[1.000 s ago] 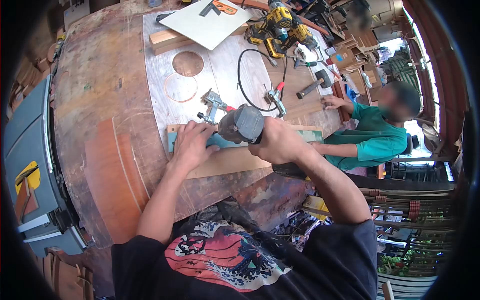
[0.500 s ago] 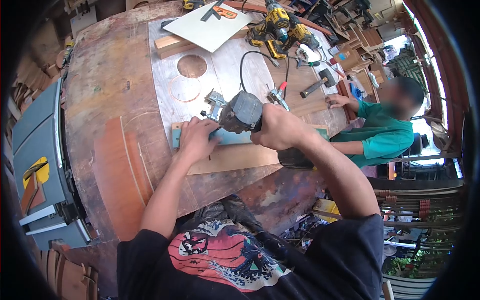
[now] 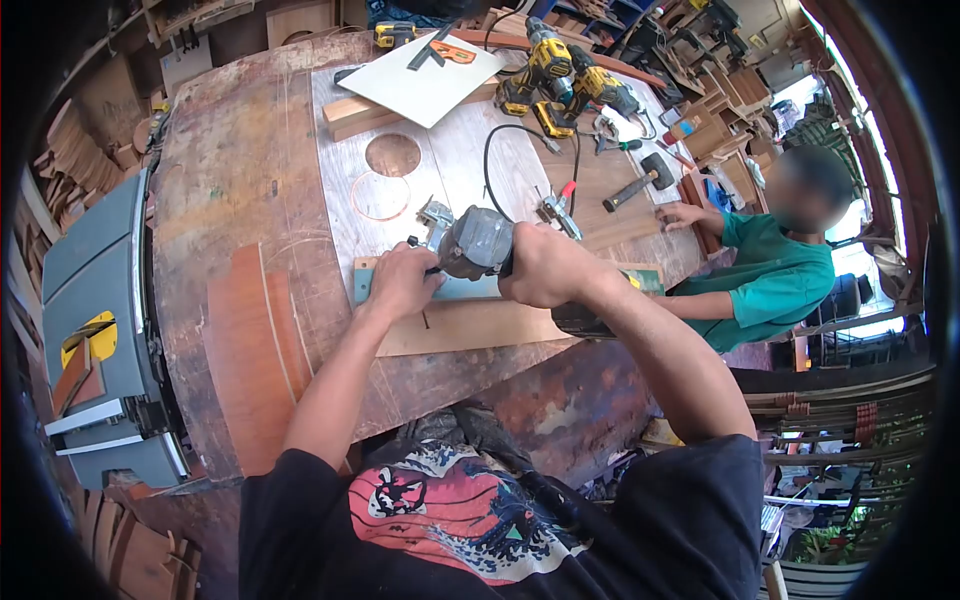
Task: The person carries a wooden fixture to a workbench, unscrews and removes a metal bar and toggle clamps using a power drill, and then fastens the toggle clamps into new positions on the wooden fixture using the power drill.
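Note:
My right hand (image 3: 545, 265) is wrapped around the grip of a dark grey handheld power tool (image 3: 476, 243). Its exact kind is not clear from above. Just left of it, my left hand (image 3: 403, 283) rests on a blue-green strip (image 3: 470, 289), fingers bent in close to the tool's front; what they pinch, if anything, is hidden. A light wooden board (image 3: 480, 325) lies under the strip, along the near edge. Two metal toggle clamps stand behind: the left clamp (image 3: 434, 217) beside the tool, and the right clamp (image 3: 556, 212) with a red handle tip.
Across the table, a co-worker in a green shirt (image 3: 780, 270) rests a hand (image 3: 680, 215) near a mallet (image 3: 635, 185). Yellow cordless drills (image 3: 548, 62), a white panel (image 3: 425, 85) and wood blocks (image 3: 360, 117) lie at the back. At left stands a table saw (image 3: 95, 270).
The whole view has shifted slightly, so the table appears a little lower and to the right. Both hands and the power tool keep nearly the same place over the strip.

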The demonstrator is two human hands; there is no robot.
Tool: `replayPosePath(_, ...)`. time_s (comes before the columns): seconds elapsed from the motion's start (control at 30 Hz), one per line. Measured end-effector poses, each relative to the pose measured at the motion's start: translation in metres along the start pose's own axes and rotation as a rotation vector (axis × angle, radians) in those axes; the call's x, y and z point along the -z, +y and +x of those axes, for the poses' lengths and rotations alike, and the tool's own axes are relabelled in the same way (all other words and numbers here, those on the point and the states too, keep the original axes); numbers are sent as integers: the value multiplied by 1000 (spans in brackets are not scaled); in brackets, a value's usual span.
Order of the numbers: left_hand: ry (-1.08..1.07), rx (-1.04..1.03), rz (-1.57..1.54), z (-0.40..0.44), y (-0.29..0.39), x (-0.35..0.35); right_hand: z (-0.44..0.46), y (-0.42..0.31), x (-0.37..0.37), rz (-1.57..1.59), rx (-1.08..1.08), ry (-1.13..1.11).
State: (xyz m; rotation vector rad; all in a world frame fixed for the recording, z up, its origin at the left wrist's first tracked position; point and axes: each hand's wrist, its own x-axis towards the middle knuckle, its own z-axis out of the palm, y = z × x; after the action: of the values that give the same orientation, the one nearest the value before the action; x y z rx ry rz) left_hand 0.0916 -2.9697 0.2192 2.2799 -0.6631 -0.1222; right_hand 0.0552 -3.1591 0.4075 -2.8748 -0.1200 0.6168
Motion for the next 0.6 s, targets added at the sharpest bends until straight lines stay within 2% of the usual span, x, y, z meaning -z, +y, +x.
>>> replayPosePath(0.17,-9,62,15,-2,5,1,6,-2,5,-7,7,-88)
replayPosePath(0.33,75,3,8,-6,4,-5,1,-3,12,19,3,-56)
replayPosePath(0.57,61,38,-5,-5,9,-1,-9,-4,16,-43,70,-18)
replayPosePath(0.6,130,24,-93,-2,2,-4,-12,-4,19,-67,87,-4)
